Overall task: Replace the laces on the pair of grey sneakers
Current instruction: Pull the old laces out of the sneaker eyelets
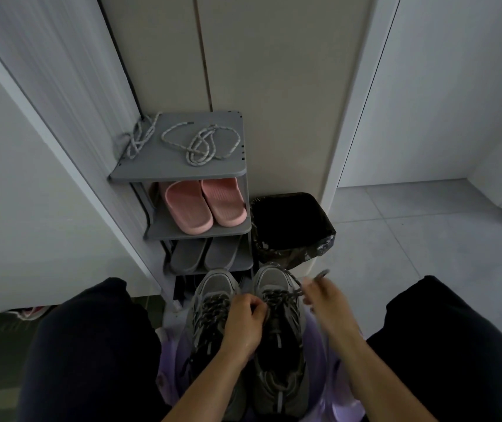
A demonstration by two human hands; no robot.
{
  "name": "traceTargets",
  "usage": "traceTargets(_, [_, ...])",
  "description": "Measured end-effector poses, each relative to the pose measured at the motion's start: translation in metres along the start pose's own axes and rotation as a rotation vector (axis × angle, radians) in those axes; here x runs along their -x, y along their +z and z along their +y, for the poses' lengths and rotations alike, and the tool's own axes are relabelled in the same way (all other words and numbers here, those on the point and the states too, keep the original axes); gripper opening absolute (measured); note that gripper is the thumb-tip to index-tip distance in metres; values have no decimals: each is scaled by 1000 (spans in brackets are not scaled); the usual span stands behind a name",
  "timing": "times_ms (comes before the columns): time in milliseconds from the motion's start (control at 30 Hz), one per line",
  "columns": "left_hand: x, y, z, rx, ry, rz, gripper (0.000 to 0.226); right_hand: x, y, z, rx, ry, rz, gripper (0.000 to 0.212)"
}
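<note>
1. Two grey sneakers [271, 280], mesh, threaded with dark lace [286, 295], stand side by side between the person's knees
2. Left hand [245, 321] pinches that lace at one shoe's eyelets; right hand [325, 300], blurred, grips its free end
3. Two speckled rope laces [201, 141] lie coiled atop the grey rack [176, 167]; pink slippers [188, 208] and grey slippers [188, 254] sit below
4. Pale tiled floor [411, 239]; black-lined bin [289, 220] beside the rack

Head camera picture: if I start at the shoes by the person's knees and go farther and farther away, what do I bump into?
Grey sneakers → grey slippers → pink slippers → speckled laces lying on the top shelf.
</note>
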State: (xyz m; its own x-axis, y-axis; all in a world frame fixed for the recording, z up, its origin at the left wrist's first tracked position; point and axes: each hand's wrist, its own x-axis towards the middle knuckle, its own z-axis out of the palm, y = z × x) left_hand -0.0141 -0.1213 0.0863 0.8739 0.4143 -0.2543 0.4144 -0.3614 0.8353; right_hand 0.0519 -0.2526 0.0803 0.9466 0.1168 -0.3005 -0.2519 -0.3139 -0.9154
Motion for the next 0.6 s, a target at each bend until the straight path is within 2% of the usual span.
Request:
traceTargets(33, [0, 1, -1, 4, 5, 7, 23, 5, 11, 10, 184, -32, -64, 20])
traceTargets(100, [-2, 3, -2, -8, 21, 24, 15, 8, 27, 26, 348, -55, -75, 30])
traceTargets(167, [-5, 0, 0, -74, 109, 23, 9, 5, 29, 29, 309, -40, -41, 28])
traceTargets(300, [-18, -12, 2, -296, 360, 44, 10, -3, 27, 31, 225, 16, -68, 27])
traceTargets(467, [-10, -3, -8, -331, 218, 9, 15, -3, 26, 29, 170, 40, -84, 27])
traceTargets(601, [-17, -9, 3, -343, 226, 78, 12, -1, 25, 27, 133, 32, -115, 20])
